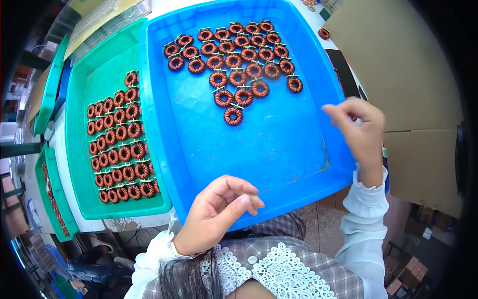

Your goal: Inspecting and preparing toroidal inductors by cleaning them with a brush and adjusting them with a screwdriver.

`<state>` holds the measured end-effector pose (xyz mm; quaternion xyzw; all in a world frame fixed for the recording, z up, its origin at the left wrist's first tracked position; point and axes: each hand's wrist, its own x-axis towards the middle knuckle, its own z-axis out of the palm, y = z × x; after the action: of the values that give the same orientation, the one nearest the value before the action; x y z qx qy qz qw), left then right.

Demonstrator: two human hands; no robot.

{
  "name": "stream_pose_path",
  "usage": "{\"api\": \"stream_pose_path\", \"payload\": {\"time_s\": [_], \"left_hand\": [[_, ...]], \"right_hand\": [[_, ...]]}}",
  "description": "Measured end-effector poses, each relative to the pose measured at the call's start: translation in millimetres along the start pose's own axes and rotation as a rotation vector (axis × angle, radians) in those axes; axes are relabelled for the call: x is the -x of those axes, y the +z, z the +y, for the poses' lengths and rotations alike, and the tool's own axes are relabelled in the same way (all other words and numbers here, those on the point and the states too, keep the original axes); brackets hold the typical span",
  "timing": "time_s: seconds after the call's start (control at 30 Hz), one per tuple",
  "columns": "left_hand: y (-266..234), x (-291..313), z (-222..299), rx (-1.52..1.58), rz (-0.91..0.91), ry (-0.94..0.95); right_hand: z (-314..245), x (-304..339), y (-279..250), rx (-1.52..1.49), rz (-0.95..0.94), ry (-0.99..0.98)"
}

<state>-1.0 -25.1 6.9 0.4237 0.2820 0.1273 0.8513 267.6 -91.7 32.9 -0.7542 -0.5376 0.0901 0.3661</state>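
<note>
My left hand (217,213) hovers over the near rim of the blue tray (199,164). Its fingers are loosely curled with the thumb apart from them, and I see nothing held. My right hand (359,127) is bent above the tray's right wall, thumb and index finger drawn together toward the left. A small dark reddish bit shows between its fingers; whether it is held or lies behind cannot be told. Copper-wound ring coils (233,116), each with a small pale strip across its top, lie in rows across the far part of the tray.
A green tray (79,184) with rows of similar coils (122,133) stands against the blue tray's left side. Further left is a narrow green tray (69,230). Cardboard (398,74) covers the right side, and a single coil (324,34) lies beyond the blue tray's far right corner.
</note>
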Motion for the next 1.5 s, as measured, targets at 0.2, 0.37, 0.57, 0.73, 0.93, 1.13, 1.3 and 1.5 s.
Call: {"api": "stream_pose_path", "payload": {"time_s": [0.2, 0.37, 0.57, 0.73, 0.93, 1.13, 1.3, 1.5], "left_hand": [[2.9, -3.4, -0.7, 0.059, -0.007, -0.016], [-2.7, -2.3, -2.6, 0.124, 0.021, 0.015], [-7.2, -3.3, -5.6, 0.217, 0.106, 0.047], [-0.8, -5.1, -1.8, 0.33, 0.245, 0.066], [-6.5, -2.9, -8.2, 0.373, 0.12, 0.084], [-4.2, 0.4, -7.5, 0.349, 0.128, 0.123], [-4.0, 0.1, -7.6, 0.37, 0.087, 0.165], [-4.4, 1.7, -2.5, 0.493, 0.046, 0.079]], "right_hand": [[-11.8, -9.1, 81.1, 0.153, -0.336, -0.315], [-22.4, -10.5, 113.2, 0.329, -0.331, -0.357], [-25.9, -5.5, 116.5, 0.409, -0.329, -0.439], [-51.5, 6.0, 82.3, -0.049, -0.214, -0.395], [-73.6, 31.2, 73.1, -0.336, -0.148, -0.347], [-68.8, 43.8, 60.0, -0.8, -0.363, 0.142], [-62.5, 51.9, 58.6, -0.895, -0.389, 0.205], [-64.1, 60.6, 57.9, -1.096, -0.41, 0.36]]}}
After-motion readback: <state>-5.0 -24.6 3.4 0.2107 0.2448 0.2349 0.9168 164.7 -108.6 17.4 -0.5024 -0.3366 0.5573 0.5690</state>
